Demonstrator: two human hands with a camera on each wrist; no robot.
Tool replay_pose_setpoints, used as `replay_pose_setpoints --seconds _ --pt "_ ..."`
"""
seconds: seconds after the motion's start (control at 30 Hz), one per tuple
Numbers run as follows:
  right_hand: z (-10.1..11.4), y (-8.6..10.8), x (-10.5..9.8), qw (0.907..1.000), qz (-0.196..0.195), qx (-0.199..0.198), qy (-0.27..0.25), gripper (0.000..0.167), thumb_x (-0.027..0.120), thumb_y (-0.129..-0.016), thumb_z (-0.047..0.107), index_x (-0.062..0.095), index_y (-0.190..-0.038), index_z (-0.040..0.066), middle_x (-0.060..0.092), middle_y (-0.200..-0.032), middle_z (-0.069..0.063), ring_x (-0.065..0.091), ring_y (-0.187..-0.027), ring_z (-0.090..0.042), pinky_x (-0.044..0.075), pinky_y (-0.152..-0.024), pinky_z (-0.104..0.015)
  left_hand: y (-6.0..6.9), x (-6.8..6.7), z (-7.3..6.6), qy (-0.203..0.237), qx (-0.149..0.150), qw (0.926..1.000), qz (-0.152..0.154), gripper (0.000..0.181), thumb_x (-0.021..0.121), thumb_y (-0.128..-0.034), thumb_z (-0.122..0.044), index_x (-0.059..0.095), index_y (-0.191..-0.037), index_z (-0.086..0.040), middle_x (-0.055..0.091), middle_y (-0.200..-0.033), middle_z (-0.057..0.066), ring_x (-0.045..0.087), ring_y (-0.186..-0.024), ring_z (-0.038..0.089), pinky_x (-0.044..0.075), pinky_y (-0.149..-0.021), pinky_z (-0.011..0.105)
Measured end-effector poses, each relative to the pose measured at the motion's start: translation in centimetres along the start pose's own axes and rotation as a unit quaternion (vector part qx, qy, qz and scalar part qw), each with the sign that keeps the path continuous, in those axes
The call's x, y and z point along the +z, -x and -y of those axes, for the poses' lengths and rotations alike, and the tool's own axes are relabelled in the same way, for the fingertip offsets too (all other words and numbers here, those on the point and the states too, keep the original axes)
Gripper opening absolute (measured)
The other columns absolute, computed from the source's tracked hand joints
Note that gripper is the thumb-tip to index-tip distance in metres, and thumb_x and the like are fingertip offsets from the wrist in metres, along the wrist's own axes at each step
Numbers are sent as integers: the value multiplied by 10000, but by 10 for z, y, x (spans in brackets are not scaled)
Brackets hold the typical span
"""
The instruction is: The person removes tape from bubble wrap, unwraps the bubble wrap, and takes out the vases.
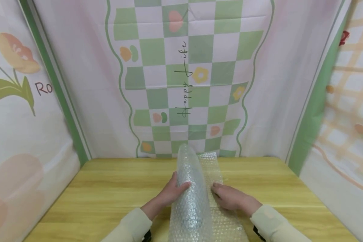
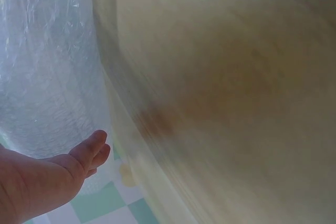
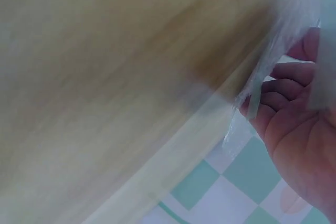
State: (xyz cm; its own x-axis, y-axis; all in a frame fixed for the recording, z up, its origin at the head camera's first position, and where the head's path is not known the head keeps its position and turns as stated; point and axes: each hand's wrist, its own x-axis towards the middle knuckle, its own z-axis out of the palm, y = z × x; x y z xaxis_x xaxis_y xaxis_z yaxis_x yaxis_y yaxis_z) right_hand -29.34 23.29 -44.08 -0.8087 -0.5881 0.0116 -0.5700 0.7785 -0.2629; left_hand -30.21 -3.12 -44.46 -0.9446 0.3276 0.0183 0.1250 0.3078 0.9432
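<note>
A silvery bundle in clear bubble wrap (image 1: 191, 201) lies lengthwise on the wooden table, its far end rounded. My left hand (image 1: 168, 193) rests against its left side, the thumb over the top; in the left wrist view the left hand (image 2: 50, 182) has fairly straight fingers beside the wrap (image 2: 47, 77). Right of the bundle, a flat flap of bubble wrap (image 1: 227, 225) stretches along the table. My right hand (image 1: 233, 198) holds the flap's edge; in the right wrist view the right hand (image 3: 299, 124) has bent fingers at the thin clear film (image 3: 262, 72).
The yellow wood-grain table (image 1: 118, 181) ends at a hanging cloth (image 1: 224, 74) with green checks and flowers. Patterned cloths also hang on the left (image 1: 21, 134) and right (image 1: 345, 141), close to the table's side edges.
</note>
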Motion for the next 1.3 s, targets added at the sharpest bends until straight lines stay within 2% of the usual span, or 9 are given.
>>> replay_pose_setpoints --seconds 0.17,0.37,0.53,0.77,0.97,1.17,1.3 --pt "-2 2 0 9998 121 44 -119 490 540 -988 159 446 -1341 -167 379 -1408 -369 366 -1315 -484 299 -1088 -563 -1 0 1 81 69 9999 29 980 586 -935 -507 5 -1544 -4 170 -1537 314 257 -1351 516 340 -1011 655" --pt "-4 3 1 9996 164 79 -216 598 589 -975 266 430 -1355 -168 349 -1428 -371 337 -1333 -484 286 -1094 -560 -1 0 3 97 70 9999 21 976 586 -935 -505 12 -1544 -3 183 -1533 312 271 -1347 511 343 -1013 650" --pt "-5 5 4 9997 69 72 -214 606 570 -985 283 419 -1367 -162 332 -1444 -361 323 -1347 -471 275 -1100 -555 -2 0 5 115 181 9998 22 957 581 -944 -490 20 -1541 6 197 -1526 318 283 -1340 513 355 -1006 647" --pt "-2 8 6 9998 -4 23 -196 603 556 -992 273 404 -1366 -176 323 -1445 -368 309 -1349 -479 274 -1097 -562 -1 0 5 77 192 9998 -45 953 574 -945 -500 34 -1540 13 179 -1539 307 241 -1365 504 301 -1042 650" --pt "-2 9 7 9999 -49 -33 -156 597 559 -990 255 403 -1357 -189 327 -1434 -379 312 -1345 -483 273 -1094 -569 -2 1 4 100 347 9993 -76 912 588 -950 -460 73 -1536 13 252 -1503 314 308 -1331 505 350 -1011 646" --pt "-2 8 7 9998 -20 -66 -160 589 555 -993 240 395 -1360 -192 327 -1432 -383 315 -1343 -485 279 -1090 -572 -1 2 1 -124 205 9992 -308 1015 619 -924 -473 -6 -1522 57 87 -1548 328 155 -1388 511 215 -1083 644" --pt "-3 8 7 9999 12 -80 -144 588 554 -995 236 390 -1361 -194 323 -1432 -387 315 -1341 -489 282 -1088 -572 -2 3 -2 -250 211 9981 -518 1024 655 -905 -448 14 -1524 56 81 -1555 316 138 -1399 496 184 -1101 630"
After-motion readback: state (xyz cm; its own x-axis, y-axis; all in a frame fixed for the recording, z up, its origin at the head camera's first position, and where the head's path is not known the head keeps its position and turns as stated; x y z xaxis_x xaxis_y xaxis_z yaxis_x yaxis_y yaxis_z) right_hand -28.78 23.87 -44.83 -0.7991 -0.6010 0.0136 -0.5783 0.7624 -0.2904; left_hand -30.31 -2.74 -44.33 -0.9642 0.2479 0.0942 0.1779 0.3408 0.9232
